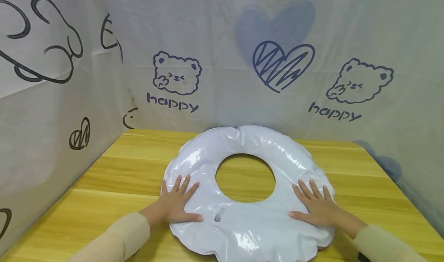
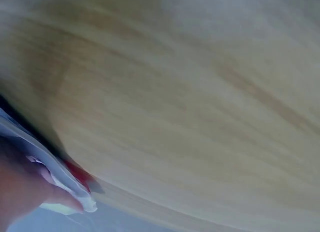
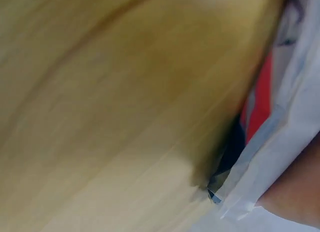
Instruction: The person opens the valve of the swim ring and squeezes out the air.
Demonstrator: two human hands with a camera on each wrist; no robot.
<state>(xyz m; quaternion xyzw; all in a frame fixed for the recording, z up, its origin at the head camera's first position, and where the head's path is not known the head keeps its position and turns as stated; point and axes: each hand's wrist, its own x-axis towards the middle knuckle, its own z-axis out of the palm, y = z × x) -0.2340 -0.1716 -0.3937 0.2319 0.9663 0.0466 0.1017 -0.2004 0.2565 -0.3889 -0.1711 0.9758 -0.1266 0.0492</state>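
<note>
A white inflatable swim ring [image 1: 243,223], wrinkled at its edges, lies flat on the wooden table. My left hand [image 1: 178,204] rests on its left side with fingers spread, the thumb pointing toward a small clear valve [image 1: 217,218]. On the right side of the ring, my right hand [image 1: 317,208] lies with fingers spread as well. In the left wrist view, part of the left hand [image 2: 25,192] shows by the ring's edge [image 2: 55,169], where a red patch peeks from the underside. The right wrist view shows the ring's edge [image 3: 280,147] with red and dark printing beneath.
Yellow wood-grain table [image 1: 138,169] surrounds the ring and shows through its centre hole. A pale cloth [image 1: 225,92] with hearts, bear drawings and the word "happy" hangs behind. Another patterned cloth [image 1: 45,138] hangs along the left side.
</note>
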